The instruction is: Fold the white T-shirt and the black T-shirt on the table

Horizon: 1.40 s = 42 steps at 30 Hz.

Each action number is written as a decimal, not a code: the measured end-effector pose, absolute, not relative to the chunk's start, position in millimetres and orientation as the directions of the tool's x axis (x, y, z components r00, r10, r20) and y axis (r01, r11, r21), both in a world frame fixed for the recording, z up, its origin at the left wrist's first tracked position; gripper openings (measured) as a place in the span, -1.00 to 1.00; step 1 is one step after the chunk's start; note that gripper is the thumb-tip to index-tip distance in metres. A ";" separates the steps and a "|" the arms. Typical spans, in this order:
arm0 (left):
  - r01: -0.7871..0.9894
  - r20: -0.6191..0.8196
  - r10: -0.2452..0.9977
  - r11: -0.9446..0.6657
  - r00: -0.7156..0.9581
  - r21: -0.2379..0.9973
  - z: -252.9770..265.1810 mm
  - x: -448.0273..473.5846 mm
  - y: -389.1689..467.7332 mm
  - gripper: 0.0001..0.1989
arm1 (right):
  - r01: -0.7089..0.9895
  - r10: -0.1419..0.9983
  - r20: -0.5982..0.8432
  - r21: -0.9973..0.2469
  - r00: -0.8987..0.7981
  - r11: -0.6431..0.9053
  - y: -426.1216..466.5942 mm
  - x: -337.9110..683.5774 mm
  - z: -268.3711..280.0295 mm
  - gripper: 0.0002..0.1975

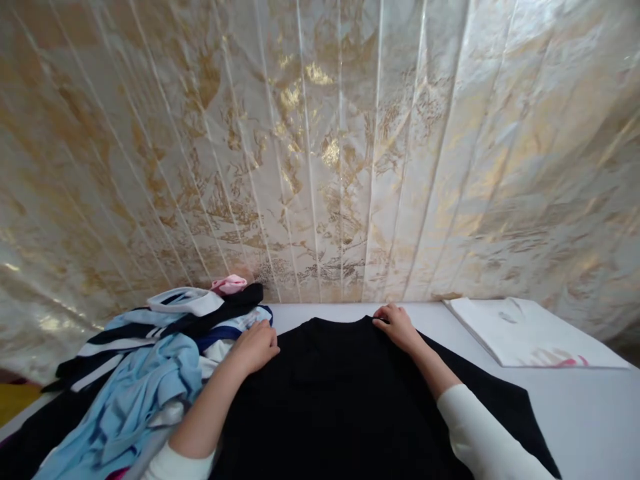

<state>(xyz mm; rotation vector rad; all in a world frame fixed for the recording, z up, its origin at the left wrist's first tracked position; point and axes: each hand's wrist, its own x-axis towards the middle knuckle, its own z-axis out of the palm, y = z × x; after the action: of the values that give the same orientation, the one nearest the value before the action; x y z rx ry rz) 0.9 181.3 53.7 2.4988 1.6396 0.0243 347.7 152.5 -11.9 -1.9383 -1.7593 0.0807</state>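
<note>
A black long-sleeved shirt (345,393) lies spread on the white table, its neckline toward the wall. At the shirt's left shoulder edge, my left hand (256,348) is closed with curled fingers on the fabric. My right hand (397,327) pinches the shirt between thumb and fingers just right of the neckline. The shirt's lower part runs out of view at the bottom, and its left side is partly hidden behind my left forearm.
A loose heap of clothes (145,373), light blue, black and white, crowds the left side beside my left arm. On the right, a folded white shirt (520,330) with a pink print lies on the white table (595,413). A gold-patterned curtain (320,153) hangs behind the table.
</note>
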 end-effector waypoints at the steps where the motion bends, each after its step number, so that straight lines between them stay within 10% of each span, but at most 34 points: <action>1: 0.902 -0.063 0.908 -0.399 0.413 0.164 54.6 -3.9 187.1 -0.92 | 0.907 0.939 0.306 -0.421 0.155 -0.013 151.5 348.5 -13.0 -0.86; 20: 0.900 0.254 0.899 -0.404 0.358 0.162 48.2 -1.0 200.4 -0.66 | 0.971 0.967 0.197 -0.207 0.162 -0.120 127.8 376.8 1.3 -0.75; 29: 0.823 0.043 0.843 -0.533 0.536 0.198 12.1 48.3 157.2 -0.53 | 0.982 0.966 0.190 -0.099 0.178 -0.161 112.4 414.4 7.8 -0.83; 42: 0.825 0.081 0.855 -0.516 0.513 0.230 12.4 51.0 185.8 -0.54 | 0.920 0.944 0.243 -0.268 -0.222 0.286 -12.8 296.4 12.3 -0.60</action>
<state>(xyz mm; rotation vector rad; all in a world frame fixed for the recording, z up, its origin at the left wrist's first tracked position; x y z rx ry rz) 51.0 185.8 12.4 2.5876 1.4492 0.2754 296.4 -12.8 12.3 -1.6851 -2.2056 0.0936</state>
